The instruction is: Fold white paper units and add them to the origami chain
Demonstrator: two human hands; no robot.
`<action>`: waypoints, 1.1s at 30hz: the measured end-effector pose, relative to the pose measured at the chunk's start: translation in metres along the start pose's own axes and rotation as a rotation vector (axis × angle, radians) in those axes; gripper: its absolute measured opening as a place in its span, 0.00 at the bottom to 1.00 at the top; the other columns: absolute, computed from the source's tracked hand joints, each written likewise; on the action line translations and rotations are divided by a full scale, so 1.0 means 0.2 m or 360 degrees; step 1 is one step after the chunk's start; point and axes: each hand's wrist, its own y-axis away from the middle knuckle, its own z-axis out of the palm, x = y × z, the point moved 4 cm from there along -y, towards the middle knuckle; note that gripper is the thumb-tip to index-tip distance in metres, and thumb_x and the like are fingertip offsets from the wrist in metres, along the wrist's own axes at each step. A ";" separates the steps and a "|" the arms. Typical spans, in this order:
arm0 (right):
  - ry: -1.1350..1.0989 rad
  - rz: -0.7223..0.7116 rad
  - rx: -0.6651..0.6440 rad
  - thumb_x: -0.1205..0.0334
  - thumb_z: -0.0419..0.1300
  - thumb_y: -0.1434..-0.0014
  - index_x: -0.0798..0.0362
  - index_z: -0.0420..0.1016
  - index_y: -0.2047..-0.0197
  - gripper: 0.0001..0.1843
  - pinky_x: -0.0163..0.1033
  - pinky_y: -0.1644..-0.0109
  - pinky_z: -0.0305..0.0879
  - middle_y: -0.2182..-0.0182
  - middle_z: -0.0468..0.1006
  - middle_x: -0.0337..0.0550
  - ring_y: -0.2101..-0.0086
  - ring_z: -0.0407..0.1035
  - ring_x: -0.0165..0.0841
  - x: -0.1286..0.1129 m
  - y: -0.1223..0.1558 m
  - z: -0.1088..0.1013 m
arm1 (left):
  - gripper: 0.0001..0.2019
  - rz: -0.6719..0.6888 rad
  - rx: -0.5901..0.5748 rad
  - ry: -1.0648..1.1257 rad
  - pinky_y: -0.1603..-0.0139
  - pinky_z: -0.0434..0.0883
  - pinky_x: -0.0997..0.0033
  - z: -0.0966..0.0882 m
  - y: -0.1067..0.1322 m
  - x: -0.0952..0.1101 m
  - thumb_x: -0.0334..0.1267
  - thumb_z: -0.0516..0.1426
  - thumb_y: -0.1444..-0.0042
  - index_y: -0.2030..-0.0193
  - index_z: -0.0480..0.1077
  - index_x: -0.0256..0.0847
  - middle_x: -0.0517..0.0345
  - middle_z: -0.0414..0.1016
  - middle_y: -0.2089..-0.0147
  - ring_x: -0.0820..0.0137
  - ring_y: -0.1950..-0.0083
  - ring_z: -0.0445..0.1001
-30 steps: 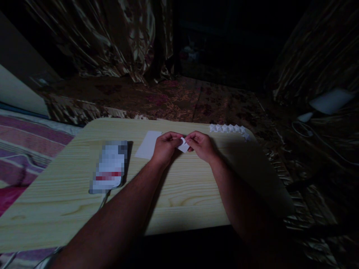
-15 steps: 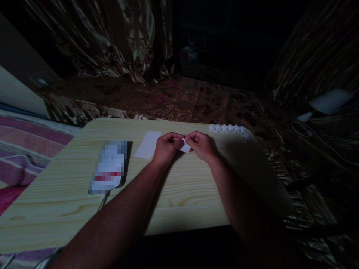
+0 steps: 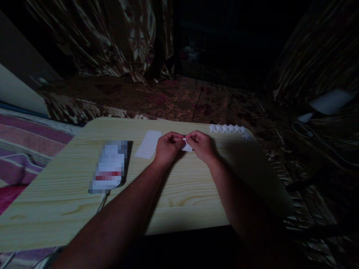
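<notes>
A small piece of folded white paper [image 3: 187, 147] is pinched between my two hands, above the far middle of the table. My left hand [image 3: 168, 147] grips its left side with thumb and forefinger. On its right side, my right hand [image 3: 201, 145] holds it with closed fingertips. Part of the paper is hidden behind the fingers. White paper strips or sheets [image 3: 147, 144] lie flat just left of my left hand. Several folded white paper stars [image 3: 224, 128] stand in a row near the far right edge.
On the left of the wooden table [image 3: 179, 198] lies a blurred-out phone-like device [image 3: 109, 166] with a cable. Striped bedding [image 3: 25, 138] is at the left. A white lamp [image 3: 332, 101] stands beyond the right edge, and patterned curtains [image 3: 126, 41] hang behind.
The paper has turned slightly between my fingertips, and its lower edge now sits flatter. My hands stay nearly in the same place; the things on the table have not moved.
</notes>
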 end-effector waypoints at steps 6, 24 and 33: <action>0.0056 0.0040 0.0032 0.60 0.62 0.52 0.54 0.73 0.69 0.07 0.33 0.69 0.63 0.74 0.75 0.38 0.72 0.69 0.28 -0.01 0.01 0.00 | 0.12 0.0017 -0.0018 -0.0015 0.75 0.62 0.76 0.00 0.00 -0.01 0.38 0.65 0.60 0.68 0.73 0.37 0.59 0.73 0.76 0.76 0.77 0.66; 0.0101 0.0001 0.0032 0.60 0.63 0.52 0.54 0.76 0.70 0.07 0.35 0.68 0.65 0.72 0.79 0.41 0.72 0.71 0.30 -0.03 0.01 -0.01 | 0.12 -0.0030 -0.0030 0.0029 0.78 0.59 0.76 0.00 -0.01 -0.02 0.38 0.65 0.61 0.69 0.73 0.37 0.59 0.72 0.77 0.76 0.79 0.64; 0.0138 0.0015 0.0049 0.59 0.63 0.52 0.54 0.77 0.70 0.07 0.35 0.69 0.65 0.73 0.79 0.41 0.73 0.70 0.30 -0.04 0.02 -0.01 | 0.11 -0.0054 -0.0002 0.0041 0.79 0.59 0.76 0.00 0.00 -0.01 0.38 0.65 0.62 0.71 0.72 0.37 0.60 0.71 0.79 0.76 0.80 0.64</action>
